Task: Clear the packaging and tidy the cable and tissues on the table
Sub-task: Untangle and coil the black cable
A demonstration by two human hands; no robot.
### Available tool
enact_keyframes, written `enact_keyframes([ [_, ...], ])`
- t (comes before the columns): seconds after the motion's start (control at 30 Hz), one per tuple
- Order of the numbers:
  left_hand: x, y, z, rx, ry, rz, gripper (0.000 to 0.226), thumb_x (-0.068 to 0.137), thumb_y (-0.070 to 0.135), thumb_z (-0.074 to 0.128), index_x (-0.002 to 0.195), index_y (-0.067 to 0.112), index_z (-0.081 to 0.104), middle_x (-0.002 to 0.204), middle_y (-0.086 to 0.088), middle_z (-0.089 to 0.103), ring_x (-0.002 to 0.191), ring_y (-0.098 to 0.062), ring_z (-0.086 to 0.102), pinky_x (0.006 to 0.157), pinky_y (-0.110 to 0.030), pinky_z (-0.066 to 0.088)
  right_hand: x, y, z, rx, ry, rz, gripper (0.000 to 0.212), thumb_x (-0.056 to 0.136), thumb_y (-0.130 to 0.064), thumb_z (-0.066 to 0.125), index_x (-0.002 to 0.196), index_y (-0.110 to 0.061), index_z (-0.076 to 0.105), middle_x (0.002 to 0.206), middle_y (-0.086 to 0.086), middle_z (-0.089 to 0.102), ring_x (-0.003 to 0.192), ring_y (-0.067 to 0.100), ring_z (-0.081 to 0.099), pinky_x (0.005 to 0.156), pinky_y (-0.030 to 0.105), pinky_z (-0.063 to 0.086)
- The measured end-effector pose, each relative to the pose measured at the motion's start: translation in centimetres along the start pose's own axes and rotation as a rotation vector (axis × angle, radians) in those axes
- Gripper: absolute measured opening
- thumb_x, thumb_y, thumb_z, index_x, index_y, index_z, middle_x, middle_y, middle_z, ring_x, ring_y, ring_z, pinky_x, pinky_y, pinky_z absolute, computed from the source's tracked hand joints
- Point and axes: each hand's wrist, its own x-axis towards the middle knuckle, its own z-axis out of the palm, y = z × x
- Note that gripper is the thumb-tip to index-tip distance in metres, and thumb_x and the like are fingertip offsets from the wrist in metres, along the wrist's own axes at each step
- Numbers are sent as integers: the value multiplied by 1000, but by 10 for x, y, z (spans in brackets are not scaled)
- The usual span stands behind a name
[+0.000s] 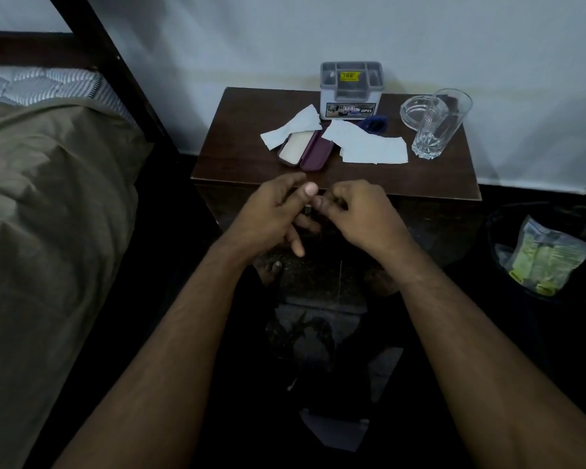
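My left hand (271,214) and my right hand (362,211) meet just in front of the dark wooden bedside table (420,179), fingertips touching. Between them they pinch a small light-tipped piece (308,209), apparently the end of a thin dark cable; the rest of it is lost against the dark floor. Two white tissues lie on the table: a crumpled tissue (290,128) at the left and a flatter tissue (372,147) at the right. Clear packaging with green print (548,258) sits inside a black bin (498,218) to the table's right.
An open purple case (313,154) lies between the tissues. A grey organiser box (351,91) stands at the table's back, with a blue object (372,122) beside it. A glass tumbler (442,126) and a glass ashtray (413,111) occupy the right corner. A bed (48,198) fills the left.
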Motion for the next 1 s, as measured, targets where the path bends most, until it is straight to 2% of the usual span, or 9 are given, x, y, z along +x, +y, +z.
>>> enact_keyframes([
  [0.1, 2, -3, 4, 101, 4, -15, 54, 106, 40, 51, 152, 13, 40, 113, -16, 76, 71, -28, 80, 32, -17, 36, 1, -3, -5, 166, 74, -24, 21, 96, -35, 67, 79, -23, 69, 60, -10, 66, 55, -5, 58, 57, 18, 42],
  [0.23, 7, 2, 10, -84, 193, 105, 32, 108, 34, 50, 122, 7, 61, 80, -3, 75, 56, -17, 70, 41, -24, 45, -4, -16, 0, 383, 104, -104, 10, 95, -29, 70, 90, -21, 75, 77, -8, 75, 68, 0, 67, 74, 29, 58],
  [0.3, 7, 6, 11, -233, 267, 121, 31, 108, 34, 50, 108, 10, 70, 83, -6, 74, 71, -17, 70, 61, -27, 57, -8, -24, 6, 419, 109, -172, 9, 95, -27, 69, 98, -21, 76, 86, -8, 76, 79, 3, 71, 80, 24, 57],
  [0.4, 6, 10, 12, -400, 292, 63, 46, 108, 40, 44, 112, 5, 74, 100, -13, 76, 98, -22, 72, 93, -34, 58, -10, -29, 7, 425, 131, -227, 13, 97, -27, 66, 102, -19, 75, 99, -8, 75, 94, 5, 70, 87, 22, 54],
  [0.57, 4, 15, 14, -579, 276, -4, 51, 108, 43, 41, 111, 2, 71, 95, -12, 76, 83, -17, 75, 71, -25, 61, -10, -29, 5, 299, 194, -206, 17, 100, -31, 60, 103, -22, 73, 100, -9, 72, 99, 18, 65, 90, 41, 52],
  [0.7, 4, 18, 22, -494, 319, -2, 50, 109, 44, 39, 106, 6, 71, 80, 0, 72, 69, -6, 70, 61, -18, 56, -14, -32, 12, -9, 309, -254, 19, 98, -32, 60, 107, -17, 66, 103, -4, 69, 96, 23, 60, 80, 41, 51],
  [0.8, 3, 22, 25, -480, 284, -22, 60, 109, 52, 26, 89, 13, 68, 66, 6, 64, 48, 0, 55, 50, -14, 47, -14, -33, 14, -173, 374, -252, 21, 98, -33, 60, 110, -16, 62, 98, -1, 70, 90, 23, 62, 68, 38, 51],
  [0.93, 3, 18, 27, -470, 213, -8, 70, 108, 56, 18, 89, 27, 79, 86, 2, 71, 65, -3, 60, 68, -21, 51, -12, -33, 11, -267, 360, -285, 25, 99, -33, 59, 116, -16, 62, 94, 1, 67, 84, 24, 63, 58, 31, 44],
  [1.0, 3, 16, 26, -431, 181, -10, 71, 108, 57, 13, 112, 23, 76, 104, 6, 78, 87, 0, 72, 87, -24, 55, -12, -33, 10, -240, 305, -305, 27, 99, -31, 58, 120, -15, 59, 97, 3, 66, 84, 25, 65, 58, 31, 44],
])
